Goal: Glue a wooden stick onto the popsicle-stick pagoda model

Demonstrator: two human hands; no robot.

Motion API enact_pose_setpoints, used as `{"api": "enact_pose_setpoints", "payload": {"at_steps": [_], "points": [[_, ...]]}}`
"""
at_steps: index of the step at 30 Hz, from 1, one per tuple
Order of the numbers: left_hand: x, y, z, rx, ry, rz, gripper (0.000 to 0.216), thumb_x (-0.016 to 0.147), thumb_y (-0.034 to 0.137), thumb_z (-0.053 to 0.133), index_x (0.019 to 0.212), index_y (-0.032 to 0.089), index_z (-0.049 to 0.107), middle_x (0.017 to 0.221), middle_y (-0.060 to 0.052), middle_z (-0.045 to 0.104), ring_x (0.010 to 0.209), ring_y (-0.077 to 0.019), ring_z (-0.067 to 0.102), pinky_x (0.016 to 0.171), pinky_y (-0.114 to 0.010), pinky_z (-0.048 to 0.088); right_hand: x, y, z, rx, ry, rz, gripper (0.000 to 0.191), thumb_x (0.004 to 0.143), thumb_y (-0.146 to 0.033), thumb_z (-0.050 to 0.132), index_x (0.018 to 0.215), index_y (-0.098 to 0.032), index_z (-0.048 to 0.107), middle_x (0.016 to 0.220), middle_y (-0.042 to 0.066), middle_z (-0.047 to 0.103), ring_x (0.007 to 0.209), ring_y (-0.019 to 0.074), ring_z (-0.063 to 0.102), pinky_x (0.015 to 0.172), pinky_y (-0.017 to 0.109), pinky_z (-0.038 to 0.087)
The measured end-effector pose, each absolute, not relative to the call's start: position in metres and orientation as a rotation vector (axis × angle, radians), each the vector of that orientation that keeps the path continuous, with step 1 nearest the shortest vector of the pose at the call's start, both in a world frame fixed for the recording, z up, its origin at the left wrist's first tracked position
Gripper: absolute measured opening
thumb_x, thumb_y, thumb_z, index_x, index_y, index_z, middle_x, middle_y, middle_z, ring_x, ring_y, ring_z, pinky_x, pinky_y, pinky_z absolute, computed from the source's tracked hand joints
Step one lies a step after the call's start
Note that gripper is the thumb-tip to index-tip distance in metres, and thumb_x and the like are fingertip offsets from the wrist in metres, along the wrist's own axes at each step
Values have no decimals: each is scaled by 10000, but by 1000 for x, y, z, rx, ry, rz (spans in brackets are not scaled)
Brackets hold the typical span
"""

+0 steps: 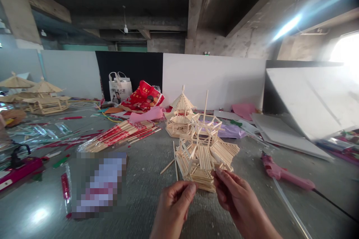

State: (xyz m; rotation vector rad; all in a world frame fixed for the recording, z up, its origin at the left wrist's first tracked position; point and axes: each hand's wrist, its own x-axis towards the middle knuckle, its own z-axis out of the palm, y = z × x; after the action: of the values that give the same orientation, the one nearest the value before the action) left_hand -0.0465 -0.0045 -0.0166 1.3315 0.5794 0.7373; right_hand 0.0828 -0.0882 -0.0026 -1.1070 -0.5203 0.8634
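Nearest lens at 6 o'clock: left hand [174,205] curled almost closed, thumb and forefinger pinched at base edge of unfinished stick pavilion [206,151], possibly on a thin stick, cannot tell. Right hand [235,194] at 5 o'clock, fingers half bent, tips pressed to front lower corner of same model, nothing else held. Model standing on grey table [146,194] just beyond both hands, dead centre, one tall stick poking up toward 12. Risks, judged: too much squeeze at base likely to pop glued joints or crush lower tiers; a tilt likely to shed loose sticks [174,158] lying at 9 o'clock side; upright mast easy to snap on a careless reach. Look: pale bamboo sticks, stacked square base, fanned roof panels, open upper frame, roof not on yet. Finished pavilion [181,114] behind at 12, near but apart. Pink glue gun [283,173] at 3 o'clock, chopstick bundle [120,134] at 10.
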Motion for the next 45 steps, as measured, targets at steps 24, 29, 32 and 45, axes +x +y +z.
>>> {"api": "enact_pose_setpoints", "payload": {"at_steps": [24,29,32,45], "points": [[-47,-5,-16,1362,609,710,387,696,501,604,778,130,674,430,87,344,347,-36,276,315,-156,194,84,-91,-2,-1060,-485,955,283,783,-397,609,798,-115,582,665,6,495,444,55,397,330,149,287],[-48,-6,-13,1352,601,727,367,696,491,611,761,135,677,426,85,345,339,-38,273,307,-160,194,82,-94,-3,-1058,-453,958,324,795,-417,581,906,-113,598,728,38,548,484,94,470,332,168,339],[-48,-6,-14,1345,593,734,361,695,491,613,751,140,678,420,87,341,332,-38,264,304,-163,189,81,-96,-2,-1055,-446,944,322,786,-401,597,927,-111,600,745,44,556,488,97,477,338,173,351],[-48,-6,-17,1360,580,740,355,718,473,601,780,131,672,400,99,323,333,-39,246,313,-164,180,79,-90,-8,-1263,-641,683,403,759,-506,592,759,-104,568,611,37,552,396,105,466,326,210,385]]}}
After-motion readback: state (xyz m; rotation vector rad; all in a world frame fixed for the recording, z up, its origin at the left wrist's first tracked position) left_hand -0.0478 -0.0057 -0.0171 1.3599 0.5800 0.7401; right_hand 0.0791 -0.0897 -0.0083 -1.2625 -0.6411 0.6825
